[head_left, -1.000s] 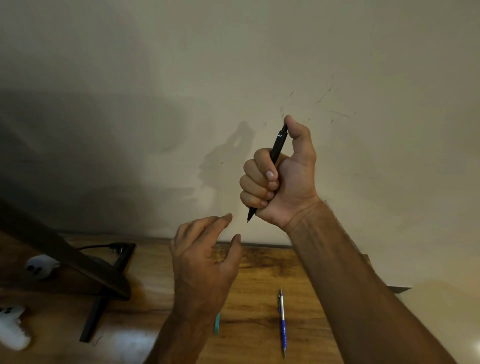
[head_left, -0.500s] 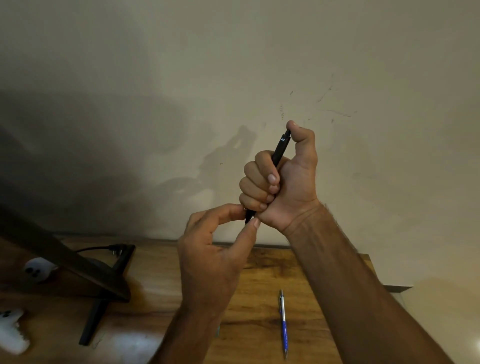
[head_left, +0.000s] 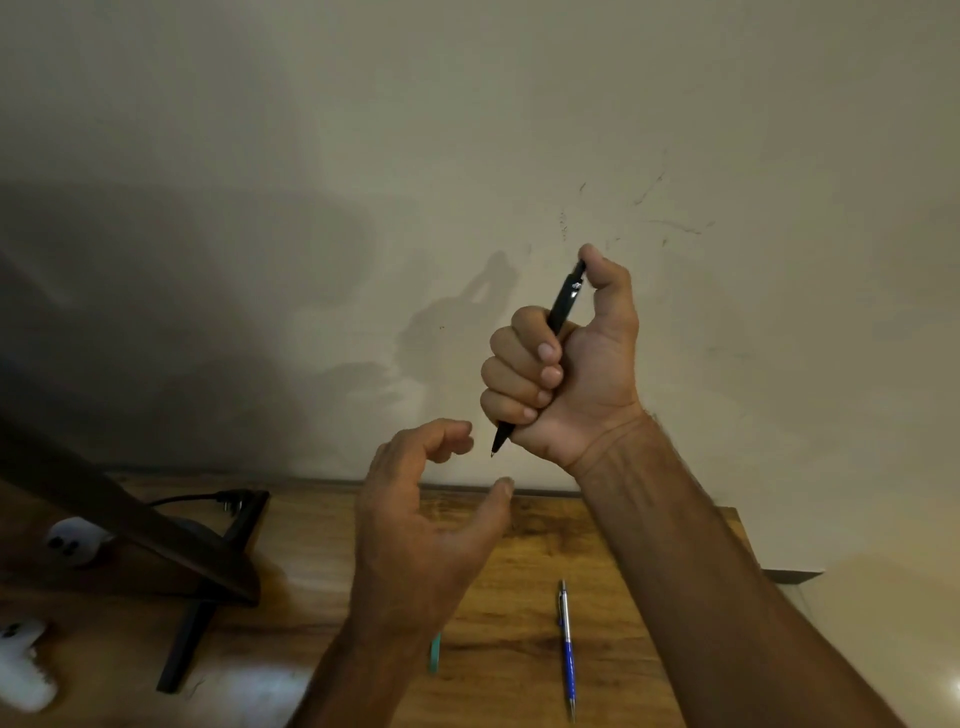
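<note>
Black pen (head_left: 566, 299) stands nearly upright in the head view, tilted a little to the right at its top, held up in front of the pale wall (head_left: 260, 156). The right hand (head_left: 571, 374) grips it in a fist: four fingers curl round the barrel and the thumb presses on the top end. The writing tip sticks out below the fist and points down and to the left.

Just below and left of that tip is the left hand (head_left: 415, 519), holding nothing. Its fingers are loosely curled, with thumb and forefinger spread apart and a clear gap between them and the tip.

Well below the grip lies the wooden table (head_left: 519, 561). A blue and silver pen (head_left: 568, 654) lies on it almost straight under the fist, beside the right forearm. A teal pen (head_left: 434, 652) lies further left, partly hidden by the left wrist. Far to the lower left of the grip are a dark stand (head_left: 156, 540), a black plug (head_left: 228, 500) and a white controller (head_left: 21, 670) at the frame's edge.
</note>
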